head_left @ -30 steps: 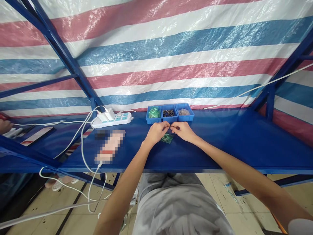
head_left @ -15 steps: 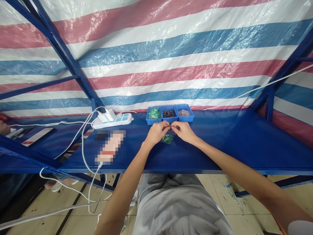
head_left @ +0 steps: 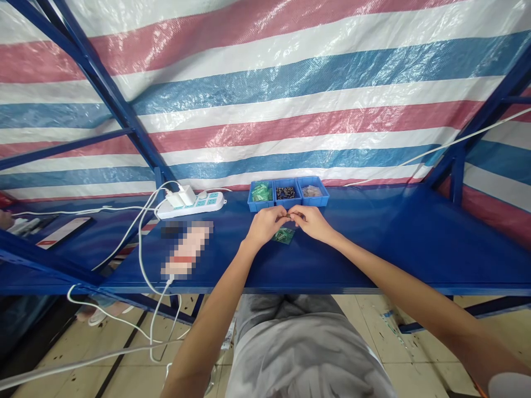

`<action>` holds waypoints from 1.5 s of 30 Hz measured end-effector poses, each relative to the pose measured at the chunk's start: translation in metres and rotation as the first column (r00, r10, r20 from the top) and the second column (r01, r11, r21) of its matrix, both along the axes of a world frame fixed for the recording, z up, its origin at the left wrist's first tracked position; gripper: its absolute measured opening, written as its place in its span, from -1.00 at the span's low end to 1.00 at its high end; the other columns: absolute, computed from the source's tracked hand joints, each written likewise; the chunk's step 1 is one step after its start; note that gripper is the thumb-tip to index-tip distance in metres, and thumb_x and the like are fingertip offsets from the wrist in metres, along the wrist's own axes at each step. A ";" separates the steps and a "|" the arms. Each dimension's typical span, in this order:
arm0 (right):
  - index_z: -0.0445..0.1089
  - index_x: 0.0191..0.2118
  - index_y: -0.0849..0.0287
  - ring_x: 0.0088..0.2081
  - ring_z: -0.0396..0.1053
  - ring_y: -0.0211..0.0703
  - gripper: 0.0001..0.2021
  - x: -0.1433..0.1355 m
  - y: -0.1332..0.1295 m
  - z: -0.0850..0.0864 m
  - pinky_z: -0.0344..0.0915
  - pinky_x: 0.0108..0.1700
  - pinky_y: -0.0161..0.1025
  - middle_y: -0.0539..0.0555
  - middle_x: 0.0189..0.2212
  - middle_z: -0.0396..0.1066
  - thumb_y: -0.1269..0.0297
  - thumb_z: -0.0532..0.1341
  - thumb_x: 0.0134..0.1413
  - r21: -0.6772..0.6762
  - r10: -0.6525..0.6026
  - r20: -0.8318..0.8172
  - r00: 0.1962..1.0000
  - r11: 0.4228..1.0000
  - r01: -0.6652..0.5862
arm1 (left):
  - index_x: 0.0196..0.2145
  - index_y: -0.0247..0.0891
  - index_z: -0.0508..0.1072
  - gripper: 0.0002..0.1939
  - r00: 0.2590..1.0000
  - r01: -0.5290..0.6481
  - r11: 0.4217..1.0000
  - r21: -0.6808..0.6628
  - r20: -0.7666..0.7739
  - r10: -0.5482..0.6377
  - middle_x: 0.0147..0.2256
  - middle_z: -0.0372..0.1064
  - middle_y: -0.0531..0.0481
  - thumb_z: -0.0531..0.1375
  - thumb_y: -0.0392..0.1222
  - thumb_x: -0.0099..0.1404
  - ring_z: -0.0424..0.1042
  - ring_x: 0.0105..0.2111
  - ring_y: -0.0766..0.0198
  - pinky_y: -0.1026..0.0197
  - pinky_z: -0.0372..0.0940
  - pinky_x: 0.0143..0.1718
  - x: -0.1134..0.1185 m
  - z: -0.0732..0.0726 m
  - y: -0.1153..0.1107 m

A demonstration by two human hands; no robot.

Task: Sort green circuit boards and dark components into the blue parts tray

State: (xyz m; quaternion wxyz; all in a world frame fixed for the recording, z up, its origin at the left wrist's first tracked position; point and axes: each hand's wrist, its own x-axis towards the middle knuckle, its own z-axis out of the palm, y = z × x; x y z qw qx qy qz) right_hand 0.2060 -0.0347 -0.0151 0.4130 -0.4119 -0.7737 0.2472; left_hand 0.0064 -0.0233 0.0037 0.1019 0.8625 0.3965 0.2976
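My left hand (head_left: 267,224) and my right hand (head_left: 309,222) meet fingertip to fingertip over the blue table, just in front of the bins. Both are closed in a pinch around something small and dark that I cannot make out. Below the fingers a small green bag (head_left: 284,236) with thin pale pieces lies on the table, its upper left part covered by my left hand. Three blue bins stand in a row behind: the left bin holds green bags (head_left: 262,191), the middle one small dark and brassy parts (head_left: 286,192), the right one clear or whitish bags (head_left: 312,191).
A white power strip (head_left: 191,205) with plugged chargers and loose white cables lies to the left, beside a blurred-out phone-like object (head_left: 188,249). Another phone (head_left: 64,231) and a person's hand (head_left: 5,220) are at the far left. Blue frame posts (head_left: 458,171) flank the table (head_left: 394,237).
My fingertips have shifted slightly and pressed closer together around the small thing. The green bag and bins stay where they were.
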 end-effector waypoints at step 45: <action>0.43 -0.31 0.20 -0.46 0.40 -0.21 -0.73 -0.006 -0.006 0.012 0.20 -0.48 -0.31 0.04 -0.45 0.44 0.05 0.24 0.11 -0.332 0.015 -0.236 0.972 0.938 -0.096 | -0.01 -0.16 0.46 -0.71 0.997 0.027 0.997 0.069 0.065 -0.032 -0.06 0.51 -0.02 -0.02 -0.12 0.54 0.51 -0.13 0.23 0.25 0.33 -0.10 0.006 0.000 -0.004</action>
